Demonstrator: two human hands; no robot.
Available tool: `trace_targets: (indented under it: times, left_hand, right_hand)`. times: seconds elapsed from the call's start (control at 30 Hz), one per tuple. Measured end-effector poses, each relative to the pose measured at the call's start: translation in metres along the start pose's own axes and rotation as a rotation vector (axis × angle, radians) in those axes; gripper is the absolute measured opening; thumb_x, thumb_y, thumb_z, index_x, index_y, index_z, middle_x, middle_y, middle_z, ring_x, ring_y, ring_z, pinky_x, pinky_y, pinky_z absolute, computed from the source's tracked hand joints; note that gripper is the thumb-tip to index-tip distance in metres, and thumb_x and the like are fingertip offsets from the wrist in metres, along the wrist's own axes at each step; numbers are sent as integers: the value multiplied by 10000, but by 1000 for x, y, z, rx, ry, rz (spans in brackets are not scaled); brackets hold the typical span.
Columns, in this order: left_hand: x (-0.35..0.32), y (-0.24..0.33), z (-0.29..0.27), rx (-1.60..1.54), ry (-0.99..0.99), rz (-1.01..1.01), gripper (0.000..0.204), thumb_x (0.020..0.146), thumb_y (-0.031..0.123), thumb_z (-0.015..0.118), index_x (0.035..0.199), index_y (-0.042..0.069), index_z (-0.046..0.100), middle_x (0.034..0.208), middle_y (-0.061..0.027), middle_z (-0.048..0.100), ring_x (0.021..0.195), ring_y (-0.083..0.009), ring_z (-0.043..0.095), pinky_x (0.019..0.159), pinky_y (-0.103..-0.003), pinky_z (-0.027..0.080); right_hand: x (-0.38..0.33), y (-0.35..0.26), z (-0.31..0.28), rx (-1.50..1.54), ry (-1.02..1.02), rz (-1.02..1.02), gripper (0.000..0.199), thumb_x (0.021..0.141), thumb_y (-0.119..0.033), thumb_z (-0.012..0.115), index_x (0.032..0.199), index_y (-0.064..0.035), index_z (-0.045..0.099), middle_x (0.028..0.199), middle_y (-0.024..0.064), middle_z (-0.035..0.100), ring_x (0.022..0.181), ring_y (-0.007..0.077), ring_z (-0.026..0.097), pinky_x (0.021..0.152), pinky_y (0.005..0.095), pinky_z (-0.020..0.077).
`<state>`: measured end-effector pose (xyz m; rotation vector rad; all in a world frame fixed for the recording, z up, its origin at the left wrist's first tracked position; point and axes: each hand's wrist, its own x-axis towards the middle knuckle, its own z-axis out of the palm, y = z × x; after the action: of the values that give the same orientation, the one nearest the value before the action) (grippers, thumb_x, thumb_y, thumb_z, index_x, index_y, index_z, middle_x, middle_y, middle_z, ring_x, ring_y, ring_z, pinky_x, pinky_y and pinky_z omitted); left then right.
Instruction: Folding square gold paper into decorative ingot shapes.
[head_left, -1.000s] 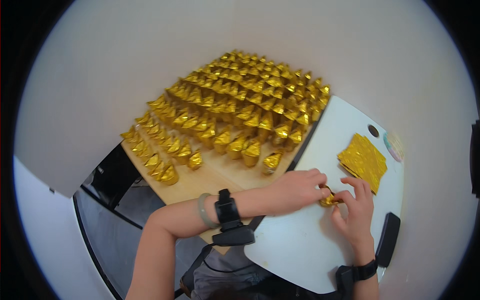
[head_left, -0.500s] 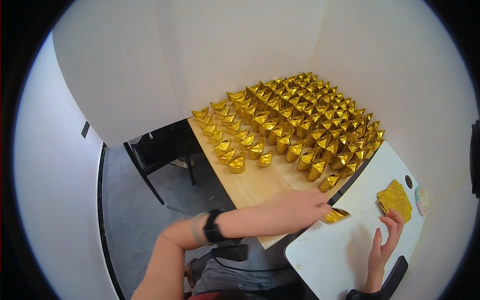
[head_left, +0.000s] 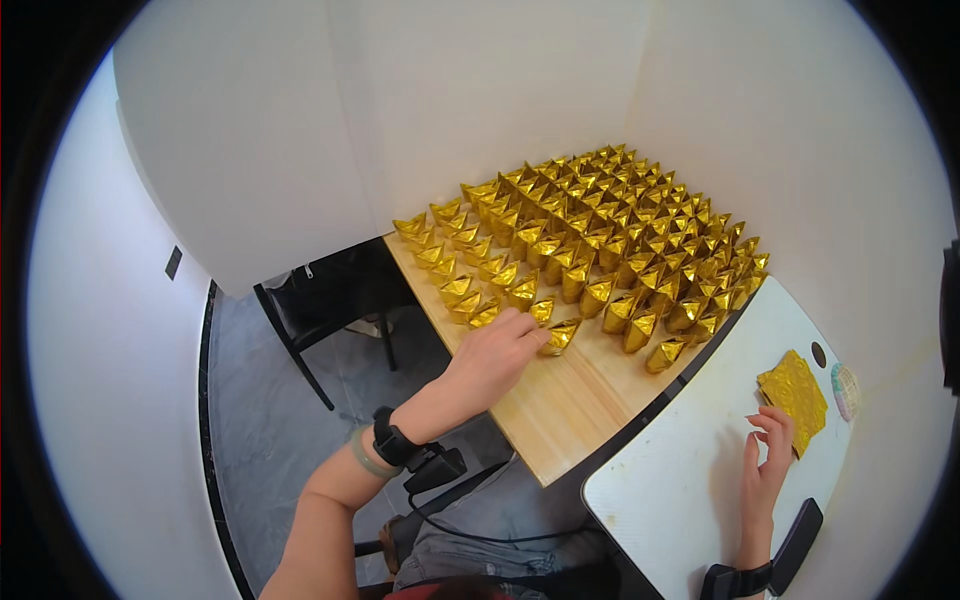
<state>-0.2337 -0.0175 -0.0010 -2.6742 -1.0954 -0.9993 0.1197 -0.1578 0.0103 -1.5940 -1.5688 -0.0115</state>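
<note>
My left hand (head_left: pixel 497 357) reaches over the wooden table (head_left: pixel 560 415), its fingers closed on a folded gold paper ingot (head_left: pixel 562 338) by one tip. This ingot is at the near side of many similar gold ingots (head_left: pixel 600 225) standing in close rows. Over the white desk (head_left: pixel 650 490), my right hand (head_left: pixel 768 455) has its fingers bent and apart, with nothing in it. Its fingertips are beside the near left edge of a stack of gold foil sheets (head_left: pixel 795 395); whether they touch it I cannot tell.
A round pastel-coloured object (head_left: pixel 845 391) sits beyond the foil stack, near a dark oval hole (head_left: pixel 819 354) in the desk. A black chair (head_left: pixel 330 310) stands left of the table. A dark gap separates table and desk. White walls enclose the back and right.
My left hand has carried the gold paper ingot from the white desk's edge leftward and away from me to the rows on the wooden table. My right hand stays near the foil stack.
</note>
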Motion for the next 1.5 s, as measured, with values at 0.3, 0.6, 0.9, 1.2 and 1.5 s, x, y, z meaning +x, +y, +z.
trace_targets:
  times: [0.3, 0.6, 0.9, 1.2, 1.5]
  left_hand:
    - [11, 3, 7, 54, -78, -33, 265, 774, 24, 555, 1031, 36, 619, 936, -73, 550, 951, -241, 546, 749, -334, 509]
    - [23, 20, -10, 106, -58, -164, 264, 839, 140, 650, 1089, 55, 651, 874, -70, 585, 886, -242, 574, 733, -333, 501]
    - [54, 118, 5, -443, -307, 277, 283, 884, 306, 616, 1081, 106, 652, 962, -70, 650, 980, -255, 611, 740, -374, 528]
    - [130, 225, 147, -573, -437, 352, 509, 823, 253, 676, 1198, -52, 517, 1181, -189, 548, 1184, -342, 483, 916, -433, 466]
    - [143, 206, 179, -449, -542, 414, 664, 900, 475, 553, 1418, 90, 400, 1486, -199, 322, 1400, -352, 268, 1099, -601, 202]
  right_hand:
    - [-2, -2, -2, -29, -28, -21, 220, 821, 64, 500, 998, -27, 592, 1114, 125, 563, 1022, 265, 558, 823, 326, 454]
    - [0, 2, -2, 38, -1, 15, 232, 815, 61, 496, 1006, -25, 597, 1100, 121, 576, 1005, 250, 569, 823, 320, 458]
    - [8, 78, -25, -353, 142, 126, 545, 834, -14, 558, 1356, 16, 405, 1407, 192, 420, 1330, 361, 367, 1122, 424, 266]
    - [-1, 111, -38, -533, -155, 264, 619, 872, -164, 623, 1382, 59, 351, 1399, 277, 406, 1305, 438, 372, 1091, 467, 299]
    - [-2, 85, -55, -536, -149, 240, 320, 875, -176, 637, 1164, -41, 618, 1111, 160, 648, 942, 347, 624, 795, 411, 503]
